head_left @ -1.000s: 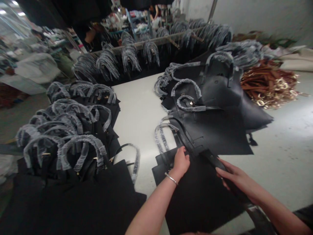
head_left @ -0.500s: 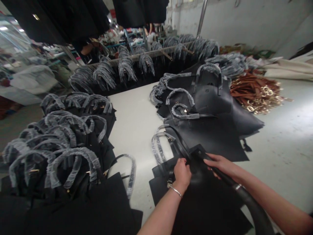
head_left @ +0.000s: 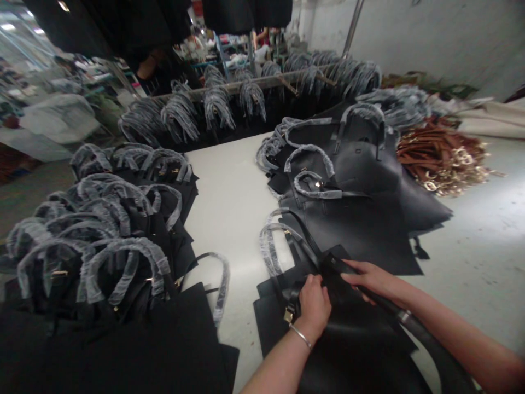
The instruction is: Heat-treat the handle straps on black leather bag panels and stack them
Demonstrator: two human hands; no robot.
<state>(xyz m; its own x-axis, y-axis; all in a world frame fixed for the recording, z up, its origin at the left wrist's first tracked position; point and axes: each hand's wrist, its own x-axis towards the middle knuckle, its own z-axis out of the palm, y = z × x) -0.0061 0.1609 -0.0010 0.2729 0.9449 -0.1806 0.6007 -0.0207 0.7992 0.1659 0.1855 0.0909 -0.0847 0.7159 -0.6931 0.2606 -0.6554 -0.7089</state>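
Observation:
A black leather bag panel [head_left: 348, 339] lies on top of a stack at the table's near side. My left hand [head_left: 314, 307], with a silver bangle at its wrist, is closed around a black strap [head_left: 293, 295] with a gold buckle hanging beside it. To its right, my right hand [head_left: 371, 280] pinches a black leather handle [head_left: 389, 307] near its upper end, thumb above and fingers partly hidden beneath. That handle curves down toward the lower right, past a silver ring. Just beyond both hands stand plastic-wrapped handles [head_left: 270, 243] of the stack.
Black bag panels with wrapped handles [head_left: 127, 265] are piled at the left. More black panels [head_left: 353, 224] lie ahead, beside brown straps with gold clasps [head_left: 443, 156]. Behind the white table [head_left: 223, 197], wrapped handles hang over a rail [head_left: 241, 86]. Another person's arm [head_left: 148, 65] shows beyond it.
The view has shifted slightly, so most things appear a little further right. My left hand has turned a little and the gold buckle shows more. Both hands keep their grips.

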